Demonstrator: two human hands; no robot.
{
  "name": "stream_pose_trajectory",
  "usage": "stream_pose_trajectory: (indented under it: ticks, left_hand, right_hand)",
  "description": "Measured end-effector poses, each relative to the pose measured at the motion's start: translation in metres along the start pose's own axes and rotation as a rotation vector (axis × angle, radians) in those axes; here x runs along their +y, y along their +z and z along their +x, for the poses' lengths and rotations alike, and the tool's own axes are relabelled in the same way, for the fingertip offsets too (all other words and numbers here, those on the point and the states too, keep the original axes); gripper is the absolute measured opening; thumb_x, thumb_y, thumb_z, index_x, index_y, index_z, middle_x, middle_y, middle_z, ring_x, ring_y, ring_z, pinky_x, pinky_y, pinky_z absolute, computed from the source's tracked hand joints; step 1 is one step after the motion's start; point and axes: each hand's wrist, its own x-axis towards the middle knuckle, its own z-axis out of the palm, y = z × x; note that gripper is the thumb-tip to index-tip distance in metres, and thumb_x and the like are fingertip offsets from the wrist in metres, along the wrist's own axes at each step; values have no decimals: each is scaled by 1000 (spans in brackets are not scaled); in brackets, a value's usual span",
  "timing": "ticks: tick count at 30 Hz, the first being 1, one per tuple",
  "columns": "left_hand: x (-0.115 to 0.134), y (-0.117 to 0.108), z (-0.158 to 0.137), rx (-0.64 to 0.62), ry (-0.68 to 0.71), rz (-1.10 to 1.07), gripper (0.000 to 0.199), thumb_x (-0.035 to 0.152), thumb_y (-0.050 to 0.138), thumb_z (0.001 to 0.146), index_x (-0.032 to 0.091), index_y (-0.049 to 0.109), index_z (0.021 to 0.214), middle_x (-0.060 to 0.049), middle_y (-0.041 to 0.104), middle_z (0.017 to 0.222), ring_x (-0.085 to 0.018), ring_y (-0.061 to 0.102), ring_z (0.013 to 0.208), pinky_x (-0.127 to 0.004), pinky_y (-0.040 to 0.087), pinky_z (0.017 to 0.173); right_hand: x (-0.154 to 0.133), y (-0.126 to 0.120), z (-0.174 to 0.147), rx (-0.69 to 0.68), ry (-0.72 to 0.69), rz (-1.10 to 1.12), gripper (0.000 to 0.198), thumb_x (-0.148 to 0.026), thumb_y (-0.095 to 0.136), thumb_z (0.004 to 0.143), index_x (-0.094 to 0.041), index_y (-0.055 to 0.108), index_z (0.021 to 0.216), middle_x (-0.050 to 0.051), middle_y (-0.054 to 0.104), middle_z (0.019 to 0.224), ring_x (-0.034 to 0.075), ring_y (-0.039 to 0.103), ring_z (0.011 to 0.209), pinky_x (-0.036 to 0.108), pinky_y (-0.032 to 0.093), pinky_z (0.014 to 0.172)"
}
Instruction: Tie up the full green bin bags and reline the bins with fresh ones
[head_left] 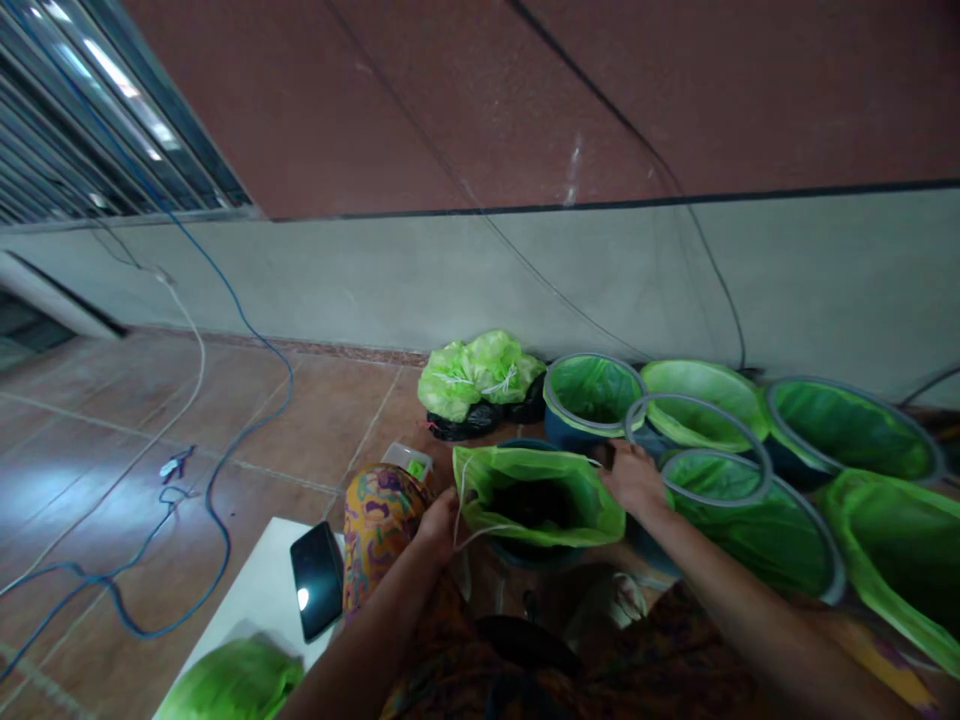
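Texts: none readable | labels: none readable | brands: none readable | numbers: none readable | signs: none readable

dim overall, cool tone, bright streaks between window bars [112, 110] at upper left, pale sheen on tiled floor [330, 430] at left, spot glare on phone [318, 570], interior of held green bag [585, 500] near black, fine detail soft, wide-angle stretching toward edges
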Motion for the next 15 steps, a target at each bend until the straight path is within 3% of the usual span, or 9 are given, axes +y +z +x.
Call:
stream_pose_trajectory:
  ticks: [1, 2, 5, 7, 11, 13, 15]
  left_hand:
    - [-1, 2, 2, -4, 11, -15, 19, 32, 58, 80, 14, 64, 84, -4, 68, 66, -15, 65, 58, -27, 52, 61]
    - [-1, 4, 3, -15, 25, -20, 19, 31, 56, 81, 14, 64, 84, -3, 68, 67, -15, 64, 58, -26, 52, 62]
    - [-5, 8, 10, -105, 54, -32, 15, 26, 56, 80, 13, 65, 81, -4, 67, 65, -15, 64, 59, -25, 50, 62]
    - [-7, 8, 15, -152, 70, -54, 13, 24, 59, 78, 12, 64, 76, -3, 65, 62, -15, 63, 60, -24, 48, 61]
    - [-9, 10, 26, -47, 60, -86, 9, 19, 62, 74, 15, 59, 66, 0, 62, 56, -12, 58, 53, -23, 45, 56]
    - [-9, 11, 29, 16, 47, -91, 10, 18, 62, 73, 15, 57, 64, 1, 60, 54, -11, 55, 49, -22, 43, 53]
    - [-11, 12, 30, 40, 56, -105, 8, 17, 60, 73, 16, 56, 66, 2, 58, 52, -11, 53, 46, -22, 41, 51]
  right_hand:
    - [-16, -1, -14, 77, -108, -26, 32, -22, 63, 75, -14, 65, 106, 17, 66, 107, 28, 60, 101, 35, 45, 82]
    - [-35, 1, -30, 64, -236, -3, 32, -23, 60, 79, -15, 63, 110, 15, 65, 109, 26, 60, 100, 35, 44, 84]
    - [-92, 22, -86, -153, -666, 65, 29, -27, 60, 82, -22, 61, 110, 6, 65, 107, 22, 57, 99, 34, 43, 88]
    - [-118, 45, -114, -178, -780, -28, 26, -23, 59, 82, -22, 62, 108, 7, 64, 106, 24, 54, 100, 38, 42, 88]
    - [-129, 84, -128, -146, -668, -111, 19, -12, 48, 87, -19, 65, 89, 10, 65, 96, 24, 55, 95, 38, 42, 83]
    - [-122, 90, -122, -166, -606, 44, 17, -14, 50, 86, -19, 66, 81, 8, 65, 92, 22, 57, 91, 34, 42, 80]
    - [-115, 88, -113, -230, -483, 333, 16, -19, 54, 85, -19, 65, 74, 5, 66, 81, 18, 59, 78, 29, 43, 71]
